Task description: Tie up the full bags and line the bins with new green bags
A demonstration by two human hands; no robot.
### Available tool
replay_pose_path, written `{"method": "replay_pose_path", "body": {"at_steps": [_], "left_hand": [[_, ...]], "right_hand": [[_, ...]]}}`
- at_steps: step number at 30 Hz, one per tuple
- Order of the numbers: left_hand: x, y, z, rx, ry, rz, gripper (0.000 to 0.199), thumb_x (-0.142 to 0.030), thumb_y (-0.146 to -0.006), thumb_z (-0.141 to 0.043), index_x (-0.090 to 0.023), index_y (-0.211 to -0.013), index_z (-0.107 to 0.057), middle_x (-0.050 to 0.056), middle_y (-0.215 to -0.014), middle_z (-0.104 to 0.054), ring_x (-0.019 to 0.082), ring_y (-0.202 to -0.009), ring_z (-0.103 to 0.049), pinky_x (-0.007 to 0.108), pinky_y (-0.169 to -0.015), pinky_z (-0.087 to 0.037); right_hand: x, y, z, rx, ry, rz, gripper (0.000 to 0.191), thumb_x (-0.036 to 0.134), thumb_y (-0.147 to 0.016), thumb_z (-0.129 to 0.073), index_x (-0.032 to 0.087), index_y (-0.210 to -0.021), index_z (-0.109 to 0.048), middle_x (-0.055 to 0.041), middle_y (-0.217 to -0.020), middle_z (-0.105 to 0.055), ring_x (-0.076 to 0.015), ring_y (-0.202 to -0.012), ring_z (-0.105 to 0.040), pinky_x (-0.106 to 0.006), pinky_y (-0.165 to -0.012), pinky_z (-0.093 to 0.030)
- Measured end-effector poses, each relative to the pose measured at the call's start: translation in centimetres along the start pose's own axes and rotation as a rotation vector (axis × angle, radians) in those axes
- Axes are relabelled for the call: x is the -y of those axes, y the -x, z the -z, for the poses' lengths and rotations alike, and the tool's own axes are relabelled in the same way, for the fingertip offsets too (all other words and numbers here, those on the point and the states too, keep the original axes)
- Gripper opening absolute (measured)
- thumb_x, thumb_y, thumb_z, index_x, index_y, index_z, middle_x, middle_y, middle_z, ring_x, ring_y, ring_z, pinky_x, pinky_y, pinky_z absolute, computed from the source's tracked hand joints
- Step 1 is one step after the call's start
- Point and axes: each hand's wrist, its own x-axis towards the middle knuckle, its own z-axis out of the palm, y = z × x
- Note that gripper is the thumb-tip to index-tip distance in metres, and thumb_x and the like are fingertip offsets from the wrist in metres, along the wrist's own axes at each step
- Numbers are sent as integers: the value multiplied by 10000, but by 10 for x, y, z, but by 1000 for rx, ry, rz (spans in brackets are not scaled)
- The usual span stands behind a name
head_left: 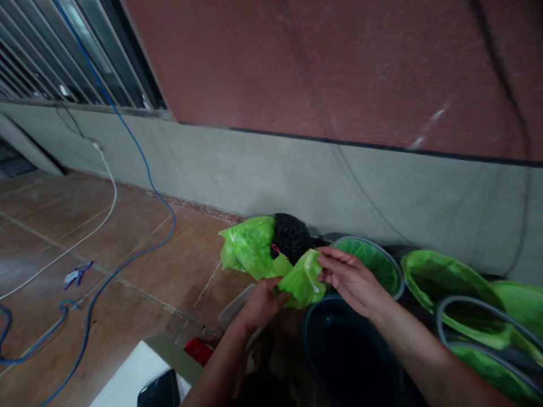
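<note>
A thin green plastic bag [302, 282] is stretched between my two hands. My left hand [263, 305] grips its lower left side with curled fingers. At its upper right edge, my right hand [345, 277] pinches the plastic between thumb and fingers. Just below my right hand stands a dark round bin [311, 339], its inside in shadow. Behind the held bag, a bulky green bag [250, 243] lies against a black plastic bag [292, 234] by the wall; whether the held bag joins the bulky one cannot be made out.
Several bins with green liners, including a grey-rimmed bin [396, 265], line the wall at right. A white box [131, 373] carrying a dark phone [159, 390] sits at lower left. A blue cable [127, 263], white cable [91, 237] and small clips [77, 276] lie on the tiled floor.
</note>
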Motion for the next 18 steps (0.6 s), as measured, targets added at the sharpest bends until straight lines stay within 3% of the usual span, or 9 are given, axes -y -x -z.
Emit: {"method": "replay_pose_path", "body": {"at_steps": [3, 6, 8, 12, 15, 18], "left_hand": [[-44, 7, -29, 123, 220, -29, 215, -340, -690, -730, -155, -799, -724, 36, -766, -727, 181, -690, -653, 275, -681, -520], [-77, 13, -58, 14, 506, -1, 305, -324, -654, -766, -153, -901, -712, 56, -926, -748, 204, -830, -690, 299, -781, -541], [-89, 16, -77, -42, 604, 48, 319, -297, -646, -767, -156, -923, -696, 65, -995, -744, 224, -918, -693, 310, -804, -549], [-90, 17, -113, -67, 620, 136, 297, -261, -699, -711, -179, -981, -667, 55, -1051, -736, 224, -1003, -684, 300, -770, -574], [-78, 15, -133, 12, 593, 225, 255, -295, -743, -659, -193, -977, -659, 49, -1064, -734, 232, -1032, -679, 311, -755, -594], [-62, 7, -147, 27, 552, 308, 244, -330, -749, -649, -201, -955, -646, 47, -1016, -742, 237, -1038, -679, 320, -777, -599]], "right_hand": [[34, 46, 38, -223, -27, 179, 359, 443, -738, -726, 228, -1022, -688, -65, -997, -696, -169, -823, -641, -303, -743, -522], [35, 94, 66, -401, 86, 235, 436, 515, -744, -702, 227, -1070, -672, -104, -1124, -684, -240, -1028, -632, -371, -867, -505], [23, 120, 75, -404, 135, 211, 510, 546, -762, -675, 238, -1166, -626, -115, -1228, -648, -267, -1172, -578, -415, -978, -454], [-2, 139, 84, -320, 256, 186, 685, 557, -772, -657, 243, -1349, -466, -129, -1339, -572, -264, -1246, -537, -445, -1044, -409], [-19, 134, 94, -376, 500, 187, 834, 541, -705, -726, 223, -1403, -400, -142, -1345, -558, -285, -1247, -530, -480, -1065, -376], [-36, 131, 103, -377, 574, 162, 854, 545, -719, -706, 211, -1427, -366, -145, -1330, -567, -290, -1243, -530, -489, -1062, -374]]}}
